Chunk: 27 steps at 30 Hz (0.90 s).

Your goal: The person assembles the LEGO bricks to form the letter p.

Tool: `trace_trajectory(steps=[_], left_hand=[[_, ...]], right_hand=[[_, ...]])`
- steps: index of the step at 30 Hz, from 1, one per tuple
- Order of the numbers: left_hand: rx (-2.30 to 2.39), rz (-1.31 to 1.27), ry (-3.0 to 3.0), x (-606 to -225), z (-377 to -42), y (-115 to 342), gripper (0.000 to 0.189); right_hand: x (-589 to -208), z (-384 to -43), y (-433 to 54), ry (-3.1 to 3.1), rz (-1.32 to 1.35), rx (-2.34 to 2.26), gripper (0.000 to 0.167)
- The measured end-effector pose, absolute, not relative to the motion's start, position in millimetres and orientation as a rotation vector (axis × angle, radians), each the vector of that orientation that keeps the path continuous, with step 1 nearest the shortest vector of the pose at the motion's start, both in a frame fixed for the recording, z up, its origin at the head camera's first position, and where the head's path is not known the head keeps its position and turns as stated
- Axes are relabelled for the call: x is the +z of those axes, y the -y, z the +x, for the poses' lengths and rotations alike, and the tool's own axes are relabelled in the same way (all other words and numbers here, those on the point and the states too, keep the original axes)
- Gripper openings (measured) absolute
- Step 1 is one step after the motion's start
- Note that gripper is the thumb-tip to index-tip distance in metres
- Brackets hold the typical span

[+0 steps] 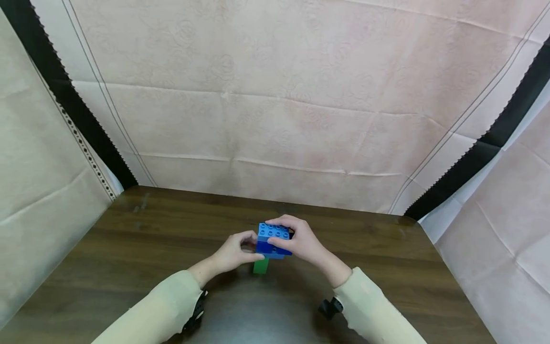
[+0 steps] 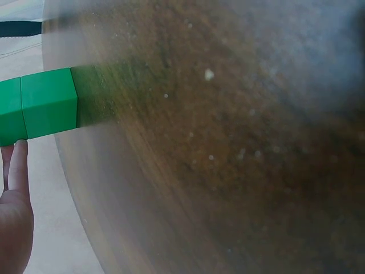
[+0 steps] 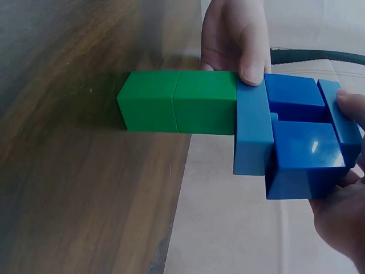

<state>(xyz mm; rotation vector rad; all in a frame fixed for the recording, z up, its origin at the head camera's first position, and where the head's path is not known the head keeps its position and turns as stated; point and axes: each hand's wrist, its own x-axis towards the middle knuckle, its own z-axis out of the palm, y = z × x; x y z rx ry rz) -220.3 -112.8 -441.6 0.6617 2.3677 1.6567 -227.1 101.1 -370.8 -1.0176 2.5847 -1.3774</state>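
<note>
A tower of toy building bricks stands upright on the table. Its base is two stacked green bricks (image 3: 205, 103), and a light blue brick (image 3: 252, 134) lies across them. Two dark blue bricks (image 3: 308, 145) sit above that, capped by another light blue brick (image 1: 273, 231) with studs on top. My right hand (image 1: 301, 241) grips this upper part from the right, thumb in front and fingers behind. From the left, my left hand (image 1: 235, 251) holds the tower, its thumb against the lower light blue brick. Some left fingers (image 2: 20, 171) touch the upper green brick.
The brown wooden table (image 1: 172, 224) spreads around the tower. Pale fabric walls (image 1: 275, 119) with black edging strips (image 1: 500, 129) rise at the back and both sides. Black devices (image 1: 330, 308) are worn at the wrists.
</note>
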Motion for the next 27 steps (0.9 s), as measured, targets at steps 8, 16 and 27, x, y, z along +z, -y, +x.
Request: trace_trajectory(steps=[8, 16, 27], left_hand=[[1.668, 0.644, -2.342, -439.5, -219.3, 111.4, 0.03], [1.664, 0.636, -2.337, -438.4, -218.9, 112.3, 0.031], [1.669, 0.651, -2.328, -440.9, -220.7, 113.7, 0.034]], right_hand=[[-367.4, -227.9, -101.3, -2.602, -1.069, -1.346, 0.035], [-366.1, -228.1, -100.6, -2.619, -1.064, -1.296, 0.038], [-354.2, -228.0, -98.2, -2.695, -1.186, -1.071, 0.037]])
